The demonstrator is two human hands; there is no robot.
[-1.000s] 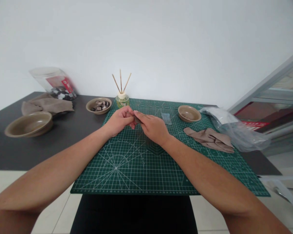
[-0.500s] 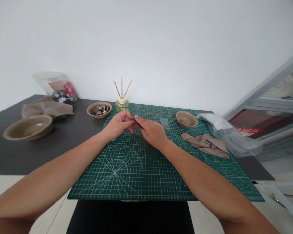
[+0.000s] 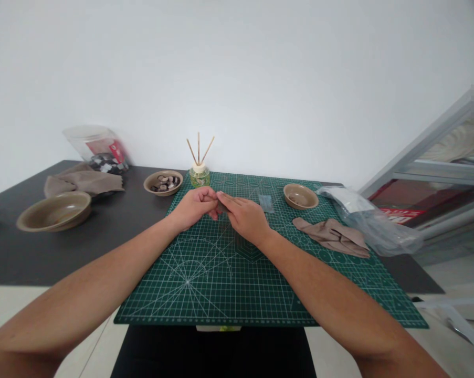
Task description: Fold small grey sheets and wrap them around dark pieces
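1. A plain white wall stands behind a dark desk (image 3: 134, 220), and a green cutting mat with a white grid (image 3: 229, 283) covers the near middle of it.
2. My left grip (image 3: 195, 206) and my right grip (image 3: 244, 215) meet over the far half of the mat, fingertips touching.
3. Both are pressed together on a small dark piece (image 3: 221, 206). The left is curled into a loose fist around its end, and the right pinches it with flat, straight fingers.
4. The piece sits between the two, low over the mat. It is too small for me to tell what it is.
5. Just beyond my left grip, at the mat's far edge, stands a small glass diffuser bottle with three wooden reeds (image 3: 199, 176).
6. Left of it, on the bare desk, is a small tan bowl of dark and pale bits (image 3: 163, 182).
7. Farther left are a large tan bowl (image 3: 55, 211), a crumpled beige cloth (image 3: 83, 181) and a clear plastic jar with a red label (image 3: 97, 149), which leans tilted.
8. Near my right grip a small clear packet (image 3: 265, 203) lies flat on the mat.
9. Beyond the packet is a second small tan bowl (image 3: 301, 196). A beige fabric piece (image 3: 331, 236) lies in front of that bowl, just beside a clear plastic bag (image 3: 370, 220) at the mat's right edge.
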